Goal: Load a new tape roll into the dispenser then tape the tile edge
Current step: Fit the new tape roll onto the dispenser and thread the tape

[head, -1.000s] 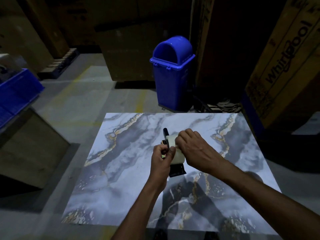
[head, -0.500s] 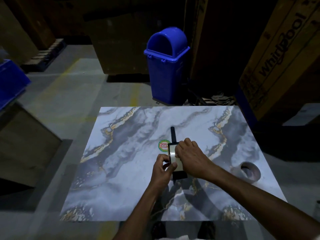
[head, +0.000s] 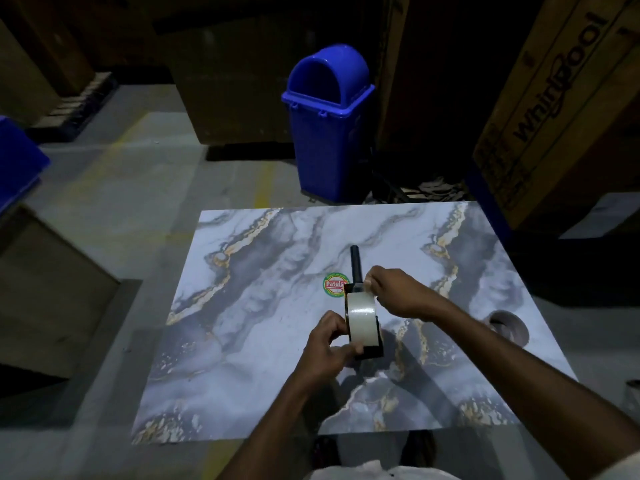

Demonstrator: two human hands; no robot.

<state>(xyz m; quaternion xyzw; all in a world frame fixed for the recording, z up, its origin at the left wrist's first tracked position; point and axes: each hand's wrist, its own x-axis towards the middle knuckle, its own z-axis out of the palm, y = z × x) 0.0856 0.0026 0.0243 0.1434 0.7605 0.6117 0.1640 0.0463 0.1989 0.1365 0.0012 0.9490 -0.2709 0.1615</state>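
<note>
A black tape dispenser [head: 355,268] with a pale tape roll [head: 361,317] seated in it is held above the middle of a marble-patterned tile [head: 263,327]. My left hand [head: 329,351] grips the dispenser's near end and the roll's left side. My right hand [head: 394,292] pinches at the roll's far top, by the handle base; the tape end itself is too small to make out. The dispenser's handle points away from me. A round green-and-red sticker [head: 334,285] shows on the tile just left of the dispenser.
An empty tape core [head: 507,329] lies on the tile's right side. A blue swing-lid bin [head: 327,123] stands beyond the tile's far edge. Large cardboard boxes [head: 554,109] rise at the right, a wooden box [head: 52,289] and blue crate [head: 17,168] at the left.
My right hand has shifted from over the roll to its far top edge, uncovering the roll. The view has tilted down slightly, bringing the tape core and sticker into sight.
</note>
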